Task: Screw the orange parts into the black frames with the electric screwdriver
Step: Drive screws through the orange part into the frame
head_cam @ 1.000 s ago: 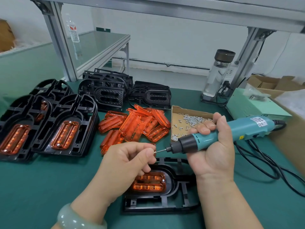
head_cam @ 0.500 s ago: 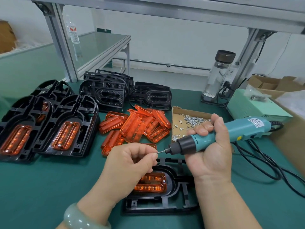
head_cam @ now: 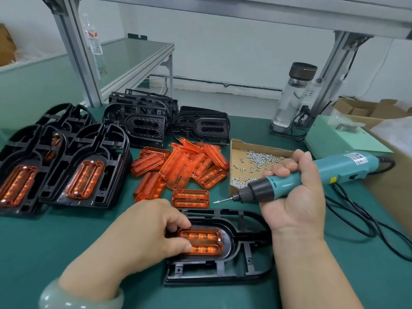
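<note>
Two hands, one frame under work.

1. Left hand: a second ago you hold it raised at the driver's tip, pinching something small. Now it is down on the black frame, its grip closed on the left end of the seated orange part, one finger on the upper edge and the thumb on the lower.
2. Right hand: its grip is clenched round the electric screwdriver as before. The bit now points left, clear of your other hand, above the worktop between the frame and one loose orange part. You cannot tell whether a screw sits on the tip.
3. Frame: flat on the worktop near you, rounded end to the right, the orange part in its oval recess.
4. Stock: a heap of orange parts behind the loose one; a cardboard tray of screws just right of the heap; finished frames at far left; unfilled frames stacked behind.
5. Room to move: bare worktop lies left of your frame, in front of the finished frames. On the right, the black cable loops across the surface, and a brown carton closes that edge.
</note>
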Action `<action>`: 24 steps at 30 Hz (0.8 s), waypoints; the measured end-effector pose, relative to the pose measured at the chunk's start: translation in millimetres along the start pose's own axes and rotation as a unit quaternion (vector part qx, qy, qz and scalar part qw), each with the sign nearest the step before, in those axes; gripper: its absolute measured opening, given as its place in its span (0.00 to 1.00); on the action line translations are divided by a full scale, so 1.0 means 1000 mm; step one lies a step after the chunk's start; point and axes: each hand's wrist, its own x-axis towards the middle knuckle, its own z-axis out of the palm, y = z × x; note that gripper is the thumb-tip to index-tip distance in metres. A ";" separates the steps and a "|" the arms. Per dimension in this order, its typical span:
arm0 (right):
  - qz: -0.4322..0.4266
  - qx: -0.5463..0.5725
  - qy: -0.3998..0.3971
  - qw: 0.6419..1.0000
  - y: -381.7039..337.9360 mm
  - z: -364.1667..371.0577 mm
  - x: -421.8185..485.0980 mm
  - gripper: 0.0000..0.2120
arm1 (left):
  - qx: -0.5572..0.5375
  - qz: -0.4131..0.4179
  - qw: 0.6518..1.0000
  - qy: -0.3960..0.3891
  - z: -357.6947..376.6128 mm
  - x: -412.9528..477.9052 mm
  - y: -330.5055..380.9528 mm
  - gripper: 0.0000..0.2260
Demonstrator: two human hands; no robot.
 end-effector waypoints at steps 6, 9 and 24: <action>0.003 -0.023 0.007 1.000 0.002 0.001 -0.001 0.06 | -0.073 -0.007 0.997 -0.026 0.003 0.002 -0.002 0.14; 0.010 -0.030 0.014 0.999 0.004 0.002 -0.002 0.07 | -0.085 0.008 0.996 -0.023 0.015 0.006 0.006 0.14; 0.014 -0.117 -0.029 0.993 0.011 0.001 -0.010 0.06 | -0.061 0.027 0.998 -0.013 0.022 0.008 0.005 0.16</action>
